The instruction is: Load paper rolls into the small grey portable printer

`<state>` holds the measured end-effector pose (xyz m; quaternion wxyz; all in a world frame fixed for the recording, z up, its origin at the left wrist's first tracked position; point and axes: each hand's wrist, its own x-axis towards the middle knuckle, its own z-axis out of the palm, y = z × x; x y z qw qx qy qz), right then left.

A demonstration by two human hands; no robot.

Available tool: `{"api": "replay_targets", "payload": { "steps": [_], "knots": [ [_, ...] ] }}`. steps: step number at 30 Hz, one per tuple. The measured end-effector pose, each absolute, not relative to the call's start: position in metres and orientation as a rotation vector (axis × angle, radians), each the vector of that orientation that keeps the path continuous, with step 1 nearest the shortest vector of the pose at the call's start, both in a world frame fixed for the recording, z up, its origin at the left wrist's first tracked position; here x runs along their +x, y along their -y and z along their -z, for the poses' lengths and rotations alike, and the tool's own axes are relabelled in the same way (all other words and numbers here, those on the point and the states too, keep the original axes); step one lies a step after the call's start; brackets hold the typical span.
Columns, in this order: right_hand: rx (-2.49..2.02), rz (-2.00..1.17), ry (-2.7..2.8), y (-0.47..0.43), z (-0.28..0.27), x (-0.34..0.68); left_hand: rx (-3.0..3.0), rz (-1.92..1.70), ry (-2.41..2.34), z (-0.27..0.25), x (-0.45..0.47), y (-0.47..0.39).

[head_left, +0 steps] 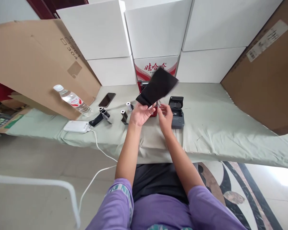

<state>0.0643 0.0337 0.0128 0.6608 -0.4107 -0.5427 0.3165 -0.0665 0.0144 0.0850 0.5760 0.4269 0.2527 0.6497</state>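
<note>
My left hand (139, 115) grips the lower end of a wide black sheet (158, 83), which slants up to the right and is smeared by motion. The sheet partly covers a red object (154, 110) standing behind my hands. My right hand (165, 117) is just right of the left one, fingers apart and slightly curled, with nothing visible in them. Close beside it lies a dark grey case-like device (178, 121) with its lid raised. Left of my hands stand small rolls, one white (129, 106) and one black with a pale core (124, 114).
More black rolls (105, 113) and a black strip lie farther left, near a phone (107, 99) and a white power bank (76, 126) with a cable. A water bottle (73, 100) leans on the left cardboard (45, 57). White boxes (156, 32) line the back; cardboard (268, 83) stands right.
</note>
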Motion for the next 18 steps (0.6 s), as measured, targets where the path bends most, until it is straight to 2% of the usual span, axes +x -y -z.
{"api": "replay_targets", "payload": {
  "steps": [6,18],
  "knots": [
    [-0.799,-0.864,1.249,-0.025,-0.021,0.063,0.930,-1.581,-0.616,-0.067,-0.055,-0.006],
    [-0.784,-0.896,1.355,-0.018,-0.024,0.063,0.924,-1.630,-0.622,-0.051,-0.067,0.019]
  ]
}}
